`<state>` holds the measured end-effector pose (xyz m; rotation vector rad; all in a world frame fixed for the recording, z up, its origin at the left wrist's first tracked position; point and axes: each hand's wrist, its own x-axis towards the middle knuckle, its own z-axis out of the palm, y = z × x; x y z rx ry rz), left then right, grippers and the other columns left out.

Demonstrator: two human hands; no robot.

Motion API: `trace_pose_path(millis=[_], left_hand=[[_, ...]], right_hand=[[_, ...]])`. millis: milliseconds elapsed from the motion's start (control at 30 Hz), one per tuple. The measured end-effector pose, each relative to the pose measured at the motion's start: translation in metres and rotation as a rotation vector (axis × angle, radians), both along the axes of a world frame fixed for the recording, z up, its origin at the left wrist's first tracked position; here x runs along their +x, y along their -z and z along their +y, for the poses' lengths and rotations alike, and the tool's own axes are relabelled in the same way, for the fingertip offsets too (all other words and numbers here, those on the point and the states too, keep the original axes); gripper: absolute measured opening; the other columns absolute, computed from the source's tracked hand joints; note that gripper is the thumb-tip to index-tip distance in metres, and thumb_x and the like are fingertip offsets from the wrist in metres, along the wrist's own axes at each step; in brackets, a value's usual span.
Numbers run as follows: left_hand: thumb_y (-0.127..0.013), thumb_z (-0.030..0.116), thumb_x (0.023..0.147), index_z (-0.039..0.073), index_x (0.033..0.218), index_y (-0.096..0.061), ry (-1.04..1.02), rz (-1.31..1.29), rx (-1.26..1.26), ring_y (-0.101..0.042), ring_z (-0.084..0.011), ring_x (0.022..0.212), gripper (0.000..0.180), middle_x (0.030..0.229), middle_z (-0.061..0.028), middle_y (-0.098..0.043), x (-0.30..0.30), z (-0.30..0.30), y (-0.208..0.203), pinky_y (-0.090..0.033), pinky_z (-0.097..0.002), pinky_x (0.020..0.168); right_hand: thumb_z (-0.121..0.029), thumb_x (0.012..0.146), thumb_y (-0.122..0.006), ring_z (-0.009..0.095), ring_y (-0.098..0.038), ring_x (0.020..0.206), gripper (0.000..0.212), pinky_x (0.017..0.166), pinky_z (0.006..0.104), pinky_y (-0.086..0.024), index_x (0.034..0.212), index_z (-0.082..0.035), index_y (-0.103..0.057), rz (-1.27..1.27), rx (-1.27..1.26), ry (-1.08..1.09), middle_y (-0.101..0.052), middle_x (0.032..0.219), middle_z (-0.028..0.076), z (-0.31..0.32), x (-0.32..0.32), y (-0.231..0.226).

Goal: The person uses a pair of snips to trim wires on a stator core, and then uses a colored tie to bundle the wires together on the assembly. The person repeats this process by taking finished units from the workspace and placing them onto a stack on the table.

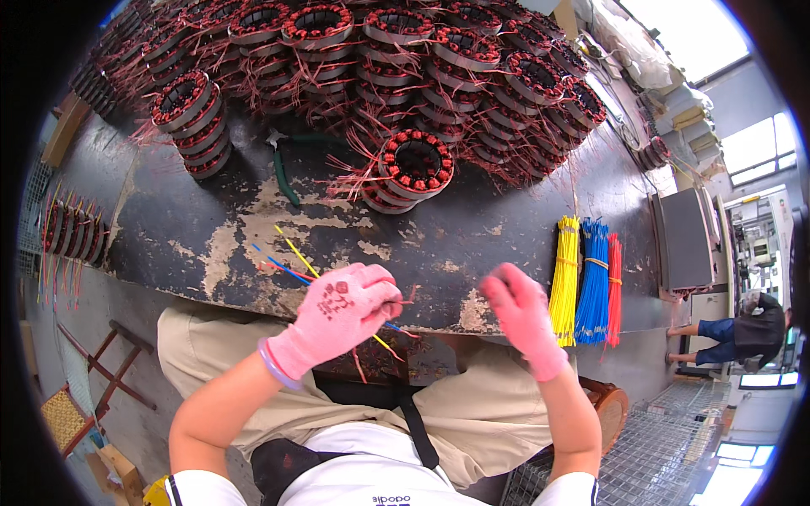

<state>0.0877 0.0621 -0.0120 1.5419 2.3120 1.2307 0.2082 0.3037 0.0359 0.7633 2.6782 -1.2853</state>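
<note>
My left hand (342,312), in a pink glove, is closed around a few thin wires. A yellow wire (295,250) and a blue wire (283,266) stick out past its far side, with red beside them. Wire ends also hang below that fist, over my lap. My right hand (525,319), also gloved in pink, is raised near the table's front edge, apart from the left. Its fingers are drawn together and slightly blurred; whether they hold anything small cannot be made out. Just right of it lie bundles of yellow wires (564,282), blue wires (593,282) and red wires (614,287).
A short stack of stator cores (395,198) with red windings stands mid-table, before many taller stacks (388,76). Green-handled pliers (283,177) lie behind my left hand. Another stack (198,126) is further left. A row of wired stators (76,232) sits at the left edge. One person (734,333) stands far right.
</note>
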Motion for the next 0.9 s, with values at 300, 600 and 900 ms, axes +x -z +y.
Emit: trace_pose_path(millis=[300, 600, 900], left_hand=[[-0.071, 0.007, 0.079, 0.009, 0.092, -0.070, -0.042, 0.026, -0.054, -0.065, -0.0281, 0.085, 0.013, 0.095, -0.0046, -0.067, -0.001, -0.002, 0.000, -0.054, -0.0398, 0.074], [-0.073, 0.012, 0.081, 0.012, 0.092, -0.066, 0.001, 0.040, -0.030, -0.064, -0.0257, 0.084, 0.012, 0.095, -0.0020, -0.063, -0.003, -0.004, 0.004, -0.053, -0.0401, 0.073], [-0.074, 0.015, 0.082, 0.011, 0.093, -0.066, -0.009, 0.044, -0.037, -0.064, -0.0251, 0.086, 0.014, 0.097, -0.0016, -0.064, -0.003, -0.003, 0.003, -0.054, -0.0390, 0.074]], right_hand=[[-0.022, 0.081, -0.071, 0.014, -0.062, 0.086, 0.046, 0.072, 0.0333, -0.052, 0.126, -0.013, -0.064, 0.606, 0.853, -0.590, -0.062, 0.112, -0.001, -0.047, -0.009, 0.041], [-0.022, 0.105, -0.051, 0.006, -0.060, 0.076, 0.025, 0.067, 0.0266, -0.048, 0.105, -0.004, -0.068, -0.151, -0.713, -0.168, -0.067, 0.089, 0.000, -0.049, -0.016, 0.044], [-0.022, 0.091, -0.068, 0.026, -0.065, 0.079, 0.014, 0.070, 0.0377, -0.052, 0.096, -0.009, -0.068, 0.449, 0.488, -0.656, -0.061, 0.080, 0.006, -0.045, -0.023, 0.036]])
